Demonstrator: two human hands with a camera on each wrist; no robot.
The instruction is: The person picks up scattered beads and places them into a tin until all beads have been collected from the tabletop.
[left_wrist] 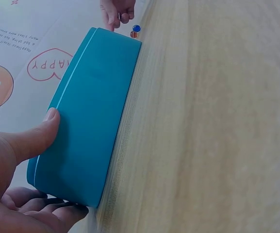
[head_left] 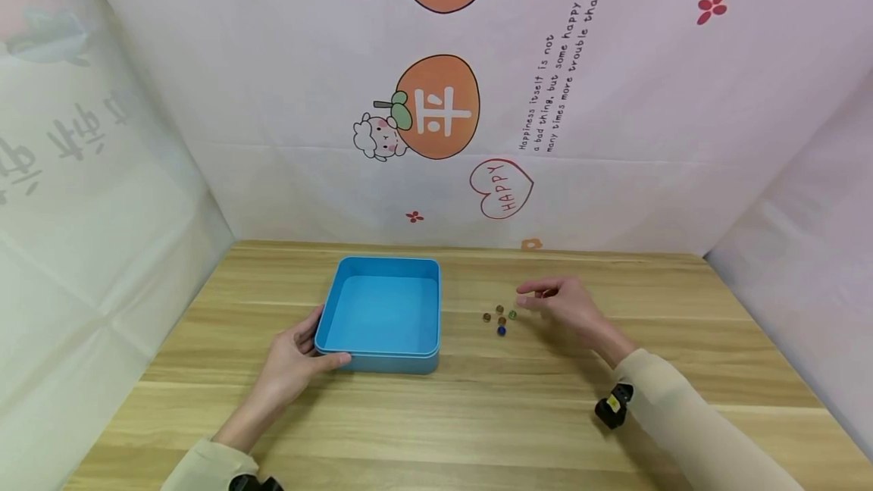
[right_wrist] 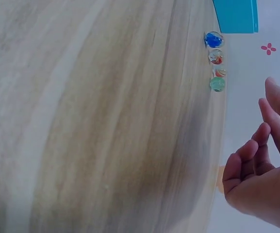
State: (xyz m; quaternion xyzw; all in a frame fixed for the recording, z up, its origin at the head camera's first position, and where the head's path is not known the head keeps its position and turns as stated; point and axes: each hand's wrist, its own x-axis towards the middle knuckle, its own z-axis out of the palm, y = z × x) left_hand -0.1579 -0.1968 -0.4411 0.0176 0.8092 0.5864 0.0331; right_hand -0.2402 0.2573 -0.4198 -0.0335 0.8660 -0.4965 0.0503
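A square blue plastic box (head_left: 382,305) without a lid sits on the table, its bare bottom showing. My left hand (head_left: 293,358) grips its near left corner, the thumb (left_wrist: 40,133) against the front wall and the fingers around the left side. To the right of the box lies a loose group of several glass marbles: a blue marble (head_left: 501,330), a green marble (head_left: 512,314) and amber-looking ones, with orange swirls in the right wrist view. Just right of them, my right hand (head_left: 562,305) hovers above the table with thumb and index finger apart, holding nothing.
The wood-grain table (head_left: 409,430) meets a printed white cloth (head_left: 307,188) hanging behind it. More cloth hangs along the left and right sides. A black wrist camera (head_left: 614,405) is strapped over the right sleeve.
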